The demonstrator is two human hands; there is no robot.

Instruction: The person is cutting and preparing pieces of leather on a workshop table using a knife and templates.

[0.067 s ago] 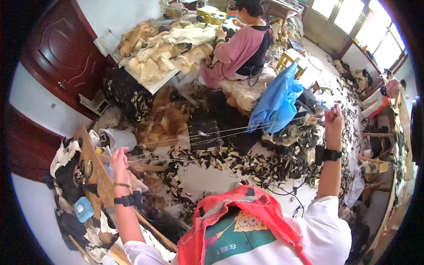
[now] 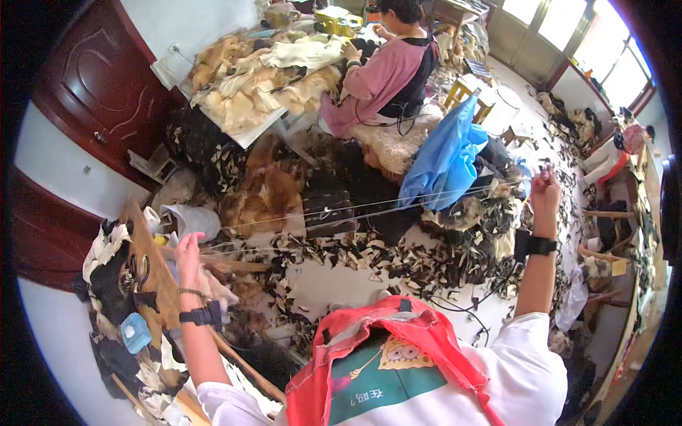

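Observation:
White thread (image 2: 369, 206) is stretched in long strands across the air in front of my chest. At the left end, my left hand (image 2: 188, 261) is raised with its fingers closed on the thread, beside a wooden board. Out to the right, my right hand (image 2: 545, 193) pinches the other end, a little higher than the left. The strands pass in front of a blue plastic sheet (image 2: 444, 160) and the scrap-strewn floor. A dark band circles each wrist. A red apron (image 2: 444, 341) covers my front.
Ahead, a co-worker in pink (image 2: 387, 74) sits at a table heaped with tan and cream fur pelts (image 2: 284, 71). Dark fur scraps (image 2: 398, 266) litter the floor. To the left are a wooden board (image 2: 153, 263), scissors (image 2: 144, 270), a blue container (image 2: 135, 332) and a white bucket (image 2: 192, 220).
My right hand has moved slightly outward to the right. My left hand has shifted a little to the left, and the thread between them stays stretched.

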